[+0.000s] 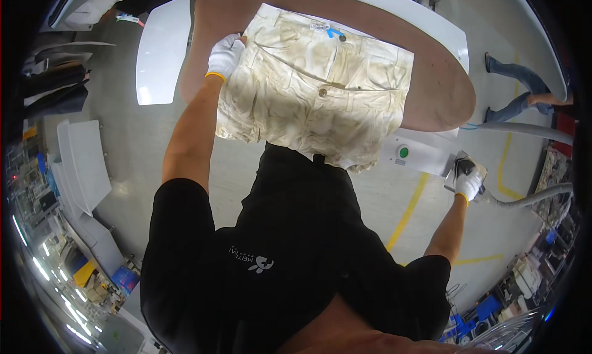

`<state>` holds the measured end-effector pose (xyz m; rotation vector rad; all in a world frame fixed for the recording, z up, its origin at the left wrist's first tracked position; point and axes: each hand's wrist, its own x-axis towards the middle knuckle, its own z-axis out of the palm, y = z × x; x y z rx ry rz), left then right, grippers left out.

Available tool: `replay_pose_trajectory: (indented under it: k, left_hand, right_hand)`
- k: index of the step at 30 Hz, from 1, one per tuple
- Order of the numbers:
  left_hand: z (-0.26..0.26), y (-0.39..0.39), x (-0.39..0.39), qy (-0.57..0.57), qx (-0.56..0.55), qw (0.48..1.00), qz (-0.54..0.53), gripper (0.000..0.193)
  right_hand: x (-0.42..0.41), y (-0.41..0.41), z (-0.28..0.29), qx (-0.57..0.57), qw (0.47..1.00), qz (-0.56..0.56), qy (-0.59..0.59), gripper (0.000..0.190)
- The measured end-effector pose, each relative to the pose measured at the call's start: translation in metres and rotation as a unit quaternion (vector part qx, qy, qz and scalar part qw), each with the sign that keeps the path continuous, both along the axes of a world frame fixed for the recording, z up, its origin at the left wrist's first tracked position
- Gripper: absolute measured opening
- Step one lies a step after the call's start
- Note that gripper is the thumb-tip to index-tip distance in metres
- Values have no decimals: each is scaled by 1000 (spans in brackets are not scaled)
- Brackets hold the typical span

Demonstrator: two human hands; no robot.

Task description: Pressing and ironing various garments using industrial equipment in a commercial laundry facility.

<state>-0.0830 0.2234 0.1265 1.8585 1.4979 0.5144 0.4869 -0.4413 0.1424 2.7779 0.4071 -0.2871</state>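
Note:
Cream denim shorts or skirts [286, 90], seemingly two layered pieces with brown-tinged creases, lie over the brown padded board [439, 95] of a pressing table, their lower edge hanging towards me. A white tag and a blue strip sit near the upper waistband's button. My left hand [225, 55], in a white knit glove, grips the upper left edge of the fabric. Off to the right, my right hand [468, 183], gloved too, holds the dark handle of an iron [453, 171], which has a hose attached. The iron is apart from the garment.
A green push button [403, 151] is on the table's white base. A grey hose [527, 199] runs right from the iron. A person in jeans [518, 76] is at the right, beyond the board. White curved panels [162, 53] stand at the left, near dark hanging fabric [60, 85].

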Motion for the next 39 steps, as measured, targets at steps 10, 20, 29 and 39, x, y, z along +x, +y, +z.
replay_pose_trajectory:
  k: [10,20,29,39]
  left_hand:
    - [10,-4,6,46,-5,999,-11,44]
    - [52,14,48,105,-22,990,-87,52]
    - [49,37,55,36,-87,984,-152,50]
    - [58,37,36,68,-51,985,-149,46]
  right_hand:
    - [66,-40,8,3,973,230,13,40]
    - [26,45,98,298,915,-6,271,36]
    - [-181,417,171,422,719,59,549,51]
    - [-316,608,126,38,819,483,307,51]
